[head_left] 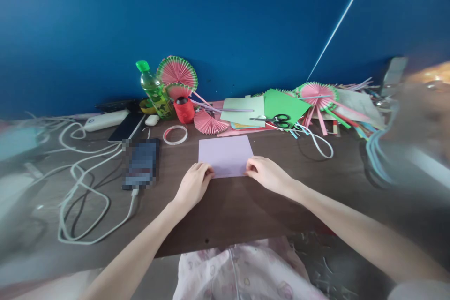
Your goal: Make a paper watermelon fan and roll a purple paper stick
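Observation:
A plain lilac sheet of paper (225, 154) lies on the brown table in front of me. My left hand (194, 183) pinches its near left corner, with the fingers curled over the edge. At the near right corner, my right hand (265, 173) grips the paper in the same way, thumb and fingertips together. The sheet looks flat, and its far edge faces the pile of paper crafts. Some fingertips are hidden under or behind the hands.
A phone (141, 164) with a charging cable (84, 176) lies left. Behind are a tape roll (175, 142), a green-capped bottle (152, 85), a red spool-like item (184, 110), pink pleated paper fans (211, 122), green paper (283, 108) and black-handled scissors (281, 120). A blue wall rises behind.

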`<state>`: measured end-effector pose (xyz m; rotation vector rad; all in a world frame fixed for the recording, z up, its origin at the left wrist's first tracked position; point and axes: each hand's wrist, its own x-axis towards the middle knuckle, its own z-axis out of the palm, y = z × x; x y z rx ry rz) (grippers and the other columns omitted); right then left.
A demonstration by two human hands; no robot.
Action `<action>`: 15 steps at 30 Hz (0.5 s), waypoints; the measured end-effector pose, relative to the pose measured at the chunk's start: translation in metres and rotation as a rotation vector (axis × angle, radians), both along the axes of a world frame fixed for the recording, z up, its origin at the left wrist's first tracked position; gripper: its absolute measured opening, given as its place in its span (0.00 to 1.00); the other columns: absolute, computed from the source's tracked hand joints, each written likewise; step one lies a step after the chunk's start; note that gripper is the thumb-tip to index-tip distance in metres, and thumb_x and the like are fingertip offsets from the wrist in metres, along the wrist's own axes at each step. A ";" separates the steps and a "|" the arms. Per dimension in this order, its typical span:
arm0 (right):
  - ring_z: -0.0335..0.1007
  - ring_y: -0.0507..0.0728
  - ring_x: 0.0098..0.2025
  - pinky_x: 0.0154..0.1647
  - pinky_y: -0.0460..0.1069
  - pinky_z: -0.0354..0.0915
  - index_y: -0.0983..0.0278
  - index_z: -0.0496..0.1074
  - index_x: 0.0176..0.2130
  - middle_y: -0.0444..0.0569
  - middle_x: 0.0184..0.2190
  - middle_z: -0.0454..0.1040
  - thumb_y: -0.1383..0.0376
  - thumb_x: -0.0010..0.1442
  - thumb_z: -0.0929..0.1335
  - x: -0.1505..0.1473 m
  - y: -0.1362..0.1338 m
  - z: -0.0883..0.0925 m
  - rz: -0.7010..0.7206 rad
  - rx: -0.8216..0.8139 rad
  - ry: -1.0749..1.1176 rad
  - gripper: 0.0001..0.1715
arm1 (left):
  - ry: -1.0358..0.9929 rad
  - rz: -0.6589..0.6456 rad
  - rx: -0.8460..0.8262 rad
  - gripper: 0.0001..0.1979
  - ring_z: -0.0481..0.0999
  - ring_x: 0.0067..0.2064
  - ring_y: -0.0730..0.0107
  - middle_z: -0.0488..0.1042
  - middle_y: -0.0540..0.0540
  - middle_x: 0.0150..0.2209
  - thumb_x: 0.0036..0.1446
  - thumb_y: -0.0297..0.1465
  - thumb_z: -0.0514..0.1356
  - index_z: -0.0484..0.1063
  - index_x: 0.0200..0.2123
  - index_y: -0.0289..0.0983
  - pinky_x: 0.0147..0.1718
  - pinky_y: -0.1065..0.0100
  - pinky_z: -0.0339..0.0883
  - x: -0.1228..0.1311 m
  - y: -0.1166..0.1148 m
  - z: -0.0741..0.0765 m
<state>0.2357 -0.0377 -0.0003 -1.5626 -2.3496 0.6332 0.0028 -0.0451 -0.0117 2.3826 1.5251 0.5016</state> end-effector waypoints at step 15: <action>0.61 0.51 0.31 0.31 0.46 0.55 0.63 0.65 0.28 0.42 0.27 0.66 0.70 0.55 0.66 0.004 0.004 -0.011 0.045 0.068 0.082 0.05 | 0.108 -0.033 0.040 0.12 0.65 0.40 0.65 0.71 0.46 0.38 0.59 0.24 0.46 0.69 0.36 0.39 0.39 0.62 0.59 0.001 -0.003 -0.003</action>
